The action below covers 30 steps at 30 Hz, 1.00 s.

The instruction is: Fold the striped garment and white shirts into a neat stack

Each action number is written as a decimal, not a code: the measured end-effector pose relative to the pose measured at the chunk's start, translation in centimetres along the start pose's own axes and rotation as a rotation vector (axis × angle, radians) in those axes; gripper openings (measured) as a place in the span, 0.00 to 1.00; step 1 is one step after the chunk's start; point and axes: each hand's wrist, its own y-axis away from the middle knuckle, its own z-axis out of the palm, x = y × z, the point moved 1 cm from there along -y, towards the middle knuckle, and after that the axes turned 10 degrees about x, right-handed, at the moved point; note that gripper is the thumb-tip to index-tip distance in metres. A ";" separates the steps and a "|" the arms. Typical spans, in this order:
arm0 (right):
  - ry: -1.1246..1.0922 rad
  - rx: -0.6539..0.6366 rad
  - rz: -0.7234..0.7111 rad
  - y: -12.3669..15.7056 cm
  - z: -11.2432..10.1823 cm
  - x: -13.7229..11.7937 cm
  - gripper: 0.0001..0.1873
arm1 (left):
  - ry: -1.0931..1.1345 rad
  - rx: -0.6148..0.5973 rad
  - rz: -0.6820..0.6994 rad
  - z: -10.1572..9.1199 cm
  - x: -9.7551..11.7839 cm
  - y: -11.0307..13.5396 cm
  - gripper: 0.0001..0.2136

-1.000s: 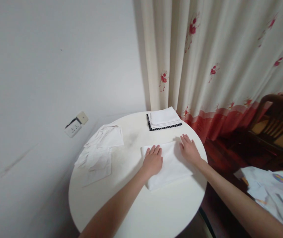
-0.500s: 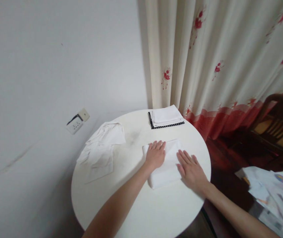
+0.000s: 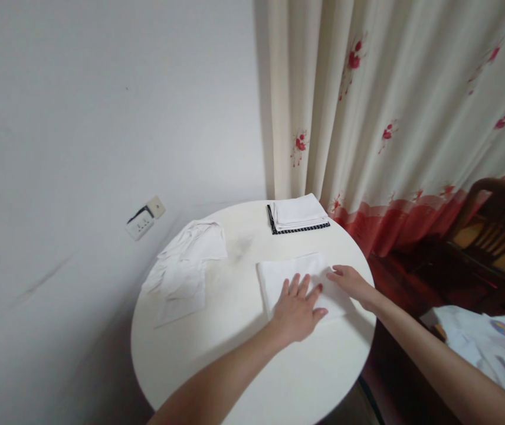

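Note:
A folded white cloth lies in front of me on a round white table. My left hand rests on its near part with the fingers spread and the palm down. At the cloth's right edge is my right hand, its thumb and fingers close together on the fabric. Part of that edge is hidden under the right hand. Farther back sits a stack of folded white cloths, with a black, white-patterned cloth at the bottom.
Loose white cloths lie in a heap at the table's left. A wall socket is just beyond that side. Behind the table hangs a floral curtain. At the right are a wooden chair and white garments.
My left hand has slid toward me and to the right across the cloth, its fingers spreading. My right hand has gone from lying flat to closing at the cloth's right edge.

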 end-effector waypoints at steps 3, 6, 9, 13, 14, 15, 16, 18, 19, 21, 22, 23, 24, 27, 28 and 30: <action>-0.053 -0.088 0.171 -0.2 -0.4 -1.0 0.15 | 0.044 0.008 -0.022 -0.3 0.1 -0.1 0.29; -0.077 -0.156 0.241 -0.6 -0.6 -1.4 0.15 | 0.083 0.053 -0.018 -0.5 0.0 0.1 0.28; -0.095 -0.213 0.249 -0.8 -0.7 -1.4 0.12 | 0.100 0.087 -0.017 -0.6 -0.2 0.3 0.28; -0.200 -0.386 0.188 -0.6 -0.6 -1.5 0.11 | 0.097 0.106 -0.017 -0.7 -0.5 0.6 0.26; -0.240 -0.433 0.174 -0.5 -0.6 -1.6 0.12 | 0.099 0.104 -0.014 -0.8 -0.5 0.7 0.26; -0.277 -0.471 0.169 -0.3 -0.6 -1.8 0.13 | 0.104 0.099 -0.011 -0.9 -0.5 0.8 0.26; -0.306 -0.499 0.171 -0.2 -0.6 -2.0 0.13 | 0.114 0.095 -0.008 -1.1 -0.6 0.8 0.26; -0.327 -0.530 0.187 0.1 -0.6 -2.5 0.14 | 0.152 0.099 -0.007 -1.7 -0.9 0.6 0.25; -0.322 -0.531 0.192 0.2 -0.6 -2.8 0.14 | 0.181 0.116 -0.014 -2.1 -1.2 0.3 0.24; -0.306 -0.503 0.185 0.4 -0.5 -3.5 0.15 | 0.254 0.193 -0.061 -2.9 -2.5 -0.3 0.22; -0.306 -0.481 0.176 0.4 -0.5 -4.0 0.15 | 0.297 0.255 -0.106 -3.3 -3.5 -0.8 0.21; -0.315 -0.456 0.171 0.4 -0.4 -4.5 0.15 | 0.347 0.327 -0.169 -3.6 -4.6 -1.2 0.20; -0.331 -0.434 0.172 0.3 -0.4 -5.2 0.16 | 0.421 0.402 -0.253 -3.8 -5.8 -1.6 0.19; -0.384 -0.379 0.184 0.0 -0.4 -7.9 0.17 | 0.686 0.569 -0.539 -3.7 -9.2 -2.5 0.17; -0.389 -0.355 0.178 -0.1 -0.4 -9.0 0.17 | 0.756 0.599 -0.615 -3.4 -10.0 -2.7 0.18; -0.354 -0.307 0.144 -0.3 -0.4 -11.5 0.15 | 0.847 0.635 -0.715 -2.6 -11.0 -3.0 0.20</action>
